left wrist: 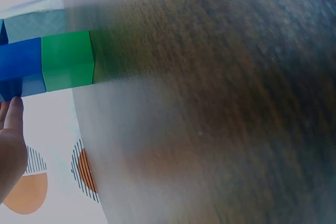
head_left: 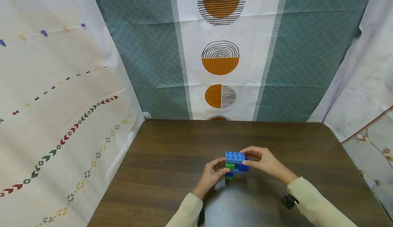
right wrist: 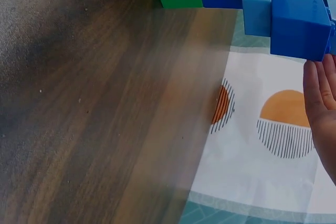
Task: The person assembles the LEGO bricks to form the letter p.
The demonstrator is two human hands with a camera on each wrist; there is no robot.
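Observation:
A stack of toy building bricks stands on the table between both hands. On top is a light blue brick [head_left: 234, 157], flat and studded. Beneath it sit a green brick [head_left: 229, 166] on the left and a dark blue brick [right wrist: 299, 24] on the right. Another light blue brick [right wrist: 257, 9] lies under these. Its support is a dark blue brick [left wrist: 21, 66] above a green bottom brick [left wrist: 68, 59]. My left hand [head_left: 212, 174] grips the stack's left side, thumb at the upper green brick. With thumb and fingers, my right hand [head_left: 263, 159] pinches the top brick's right end.
The brown wooden table [head_left: 172, 158] extends around the stack. Behind its far edge hangs a teal and white patterned cloth [head_left: 221, 80]. White cloths hang at the left and right sides. A dark device [head_left: 288, 201] is on the right wrist.

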